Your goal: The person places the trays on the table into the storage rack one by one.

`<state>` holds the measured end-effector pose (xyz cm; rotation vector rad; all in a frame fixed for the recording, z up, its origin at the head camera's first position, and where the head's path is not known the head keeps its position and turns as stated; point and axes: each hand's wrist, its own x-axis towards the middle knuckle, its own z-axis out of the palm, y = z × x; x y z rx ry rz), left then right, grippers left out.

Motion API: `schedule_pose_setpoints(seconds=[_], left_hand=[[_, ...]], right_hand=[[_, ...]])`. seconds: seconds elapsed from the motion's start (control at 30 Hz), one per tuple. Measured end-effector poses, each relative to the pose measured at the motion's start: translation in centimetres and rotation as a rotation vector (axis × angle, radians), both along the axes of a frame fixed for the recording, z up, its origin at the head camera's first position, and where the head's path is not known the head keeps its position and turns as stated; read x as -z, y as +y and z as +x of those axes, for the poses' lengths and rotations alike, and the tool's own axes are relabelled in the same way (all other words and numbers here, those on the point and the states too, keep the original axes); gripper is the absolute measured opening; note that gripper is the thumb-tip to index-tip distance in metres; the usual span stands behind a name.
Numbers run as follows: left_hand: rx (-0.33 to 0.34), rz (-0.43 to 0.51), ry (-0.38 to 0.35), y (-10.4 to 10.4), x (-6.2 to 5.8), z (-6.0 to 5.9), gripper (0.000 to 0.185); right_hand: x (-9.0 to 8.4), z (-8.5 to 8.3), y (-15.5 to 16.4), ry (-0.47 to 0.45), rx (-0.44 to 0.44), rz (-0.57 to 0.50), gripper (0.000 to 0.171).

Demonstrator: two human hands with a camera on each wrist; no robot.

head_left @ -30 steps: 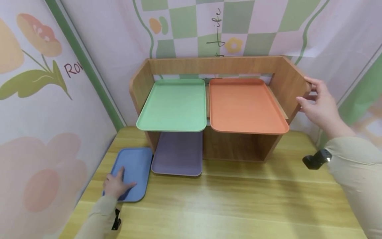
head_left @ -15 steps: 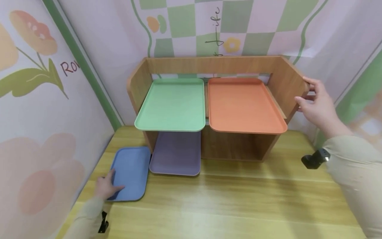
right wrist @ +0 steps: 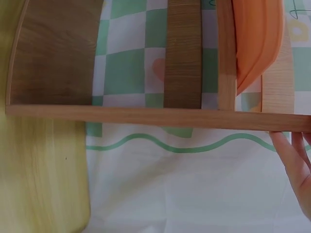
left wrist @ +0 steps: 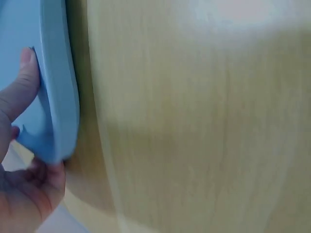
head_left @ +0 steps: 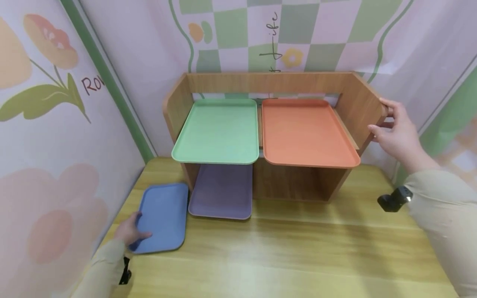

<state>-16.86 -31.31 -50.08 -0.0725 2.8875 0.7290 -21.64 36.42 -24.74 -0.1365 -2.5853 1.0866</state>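
At the left edge of the blue tray, my left hand grips it. In the left wrist view the thumb lies over the rim and the other fingers are at the underside of the corner. That corner looks slightly raised off the table. My right hand holds the upper right side panel of the wooden shelf, thumb at the front edge. A green tray and an orange tray lie on the upper level, overhanging its front. Below the green one, a purple tray sticks out of the lower left compartment.
The shelf stands at the back of the wooden table. Its lower right compartment has bare wood showing. Patterned cloth walls rise behind the shelf and along the table's left side.
My left hand has slid left from the blue tray's surface to its left edge and now grips it there. The right hand keeps its hold on the shelf.
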Motion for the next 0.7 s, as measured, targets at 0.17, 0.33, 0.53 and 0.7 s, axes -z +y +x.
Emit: schedule_pose_setpoints(seconds=[0.17,0.33,0.53,0.7], left_hand=[[0.035,0.148,-0.003,-0.9,0.2,0.5,0.092],[0.072,0.374,-0.064,-1.4,0.0,1.1,0.092],[0.065,0.551,-0.104,-1.4,-1.1,1.5,0.088],[0.077,0.607,-0.145,-1.4,-1.8,1.8,0.090]], right_hand=[[0.2,0.0,0.2,-0.009,-0.010,0.000,0.070],[0.4,0.1,0.3,-0.007,-0.012,0.008,0.069],[0.4,0.0,0.4,-0.012,-0.009,0.010,0.069],[0.3,-0.1,0.2,0.004,-0.003,0.003,0.069]])
